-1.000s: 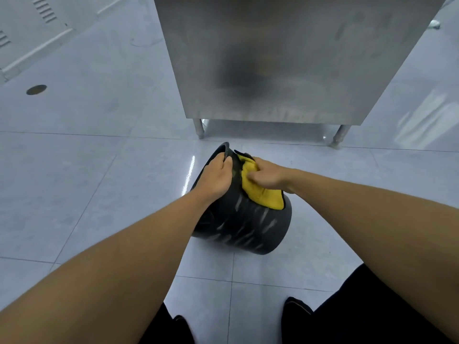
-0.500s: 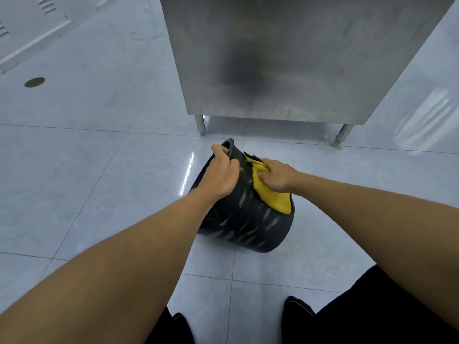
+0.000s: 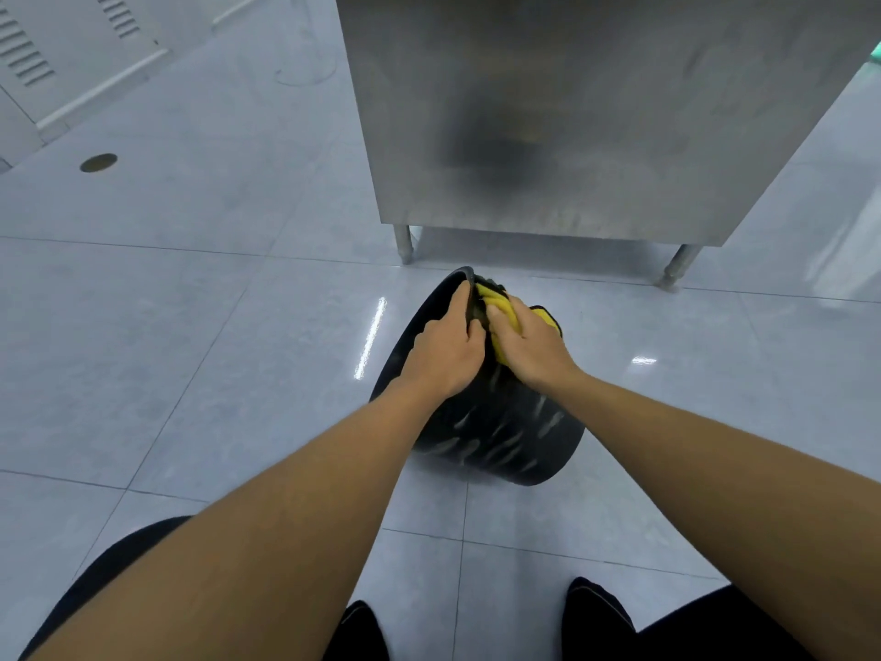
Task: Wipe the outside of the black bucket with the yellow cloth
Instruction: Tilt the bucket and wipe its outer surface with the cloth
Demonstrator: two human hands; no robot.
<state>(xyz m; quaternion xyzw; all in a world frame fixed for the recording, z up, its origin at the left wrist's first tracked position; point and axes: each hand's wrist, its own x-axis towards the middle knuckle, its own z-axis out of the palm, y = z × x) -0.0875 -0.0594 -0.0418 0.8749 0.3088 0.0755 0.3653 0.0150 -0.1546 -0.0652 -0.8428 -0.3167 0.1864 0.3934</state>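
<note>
The black bucket (image 3: pixel 496 436) lies tilted on the tiled floor, its mouth turned away to the upper left and its base toward me. My left hand (image 3: pixel 441 348) grips the bucket's rim and upper wall. Right beside it, my right hand (image 3: pixel 531 348) presses the yellow cloth (image 3: pixel 500 310) against the outside wall near the rim. Most of the cloth is hidden under that hand; a yellow edge shows above and right of the fingers. Wet streaks shine on the lower wall.
A stainless steel cabinet (image 3: pixel 596 112) on short legs (image 3: pixel 404 243) stands just beyond the bucket. A round floor drain (image 3: pixel 98 162) sits far left, near a white louvred panel (image 3: pixel 71 50). My dark shoes (image 3: pixel 596 613) and trousers are at the bottom edge.
My right hand has slid the yellow cloth up the bucket's wall toward the rim, close against my left hand. The left hand keeps its hold on the rim.
</note>
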